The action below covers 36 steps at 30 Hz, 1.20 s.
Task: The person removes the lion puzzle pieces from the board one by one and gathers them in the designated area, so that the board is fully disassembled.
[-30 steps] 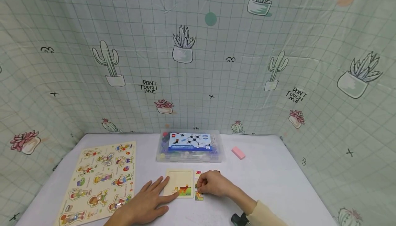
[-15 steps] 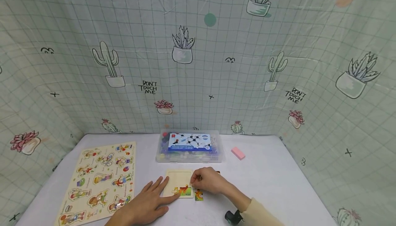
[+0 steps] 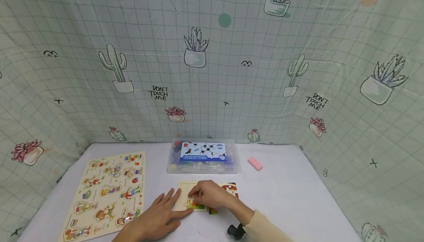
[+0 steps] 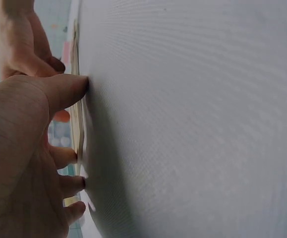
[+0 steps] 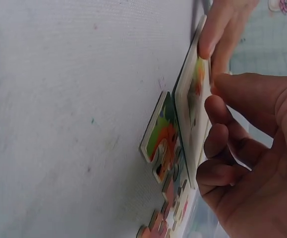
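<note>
A small wooden puzzle tray (image 3: 184, 188) lies on the white table, with picture pieces (image 3: 200, 208) fitted along its bottom. My left hand (image 3: 154, 216) rests spread at its left side, index and thumb side by the lower edge. Over the tray's middle, my right hand (image 3: 209, 194) pinches a puzzle piece between thumb and fingers; the piece is mostly hidden. In the right wrist view, thumb and index meet just above the tray's surface. A loose green and orange puzzle piece (image 5: 162, 133) lies beside the tray's right edge, partly under my right hand in the head view.
More red puzzle pieces (image 3: 230, 188) lie right of the tray. Behind stands a clear plastic kit box (image 3: 203, 168). A pink eraser-like block (image 3: 254, 163) is at the back right. A large wooden figure board (image 3: 106, 198) covers the left side.
My right hand has moved left from the loose pieces to over the tray, uncovering the red pieces on the right. My left hand has stayed in place.
</note>
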Available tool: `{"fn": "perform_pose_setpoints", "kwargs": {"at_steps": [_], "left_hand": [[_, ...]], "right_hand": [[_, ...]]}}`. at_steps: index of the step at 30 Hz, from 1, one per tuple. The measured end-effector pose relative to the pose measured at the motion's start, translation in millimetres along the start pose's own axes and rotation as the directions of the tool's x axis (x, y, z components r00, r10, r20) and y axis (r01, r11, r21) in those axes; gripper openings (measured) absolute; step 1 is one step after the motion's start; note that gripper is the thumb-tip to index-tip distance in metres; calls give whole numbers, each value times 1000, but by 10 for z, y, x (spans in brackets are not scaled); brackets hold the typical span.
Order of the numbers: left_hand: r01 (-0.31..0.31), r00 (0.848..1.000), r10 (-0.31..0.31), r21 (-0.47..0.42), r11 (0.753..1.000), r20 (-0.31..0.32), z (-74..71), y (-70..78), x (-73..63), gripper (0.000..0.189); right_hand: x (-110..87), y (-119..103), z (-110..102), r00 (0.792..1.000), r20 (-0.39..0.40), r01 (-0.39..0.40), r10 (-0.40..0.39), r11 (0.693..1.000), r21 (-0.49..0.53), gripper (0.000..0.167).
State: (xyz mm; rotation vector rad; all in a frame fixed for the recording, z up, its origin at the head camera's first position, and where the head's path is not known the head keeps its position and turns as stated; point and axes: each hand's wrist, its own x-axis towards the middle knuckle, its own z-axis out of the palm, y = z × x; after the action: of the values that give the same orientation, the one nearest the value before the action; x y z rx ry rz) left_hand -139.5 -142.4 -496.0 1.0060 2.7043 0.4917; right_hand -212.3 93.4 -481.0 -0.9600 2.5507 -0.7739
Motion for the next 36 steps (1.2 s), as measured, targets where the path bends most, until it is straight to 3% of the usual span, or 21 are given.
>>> {"fn": "perform_pose_setpoints", "kwargs": {"at_steps": [7,19,36], "left_hand": [[-5,1000,5,2,1000,-9,6,52,38,46],[-5,1000,6,-47,999,5,58,104,140,42],[7,1000,-6,-49,999,19,34,129,151,42]], "right_hand": [[13,-46,13,999,47,26,-23,997,-67,23],[39,-1,27,996,62,68,-62,993,-96,27],[51,-9,26,998,47,52,-49,997,-54,25]]}}
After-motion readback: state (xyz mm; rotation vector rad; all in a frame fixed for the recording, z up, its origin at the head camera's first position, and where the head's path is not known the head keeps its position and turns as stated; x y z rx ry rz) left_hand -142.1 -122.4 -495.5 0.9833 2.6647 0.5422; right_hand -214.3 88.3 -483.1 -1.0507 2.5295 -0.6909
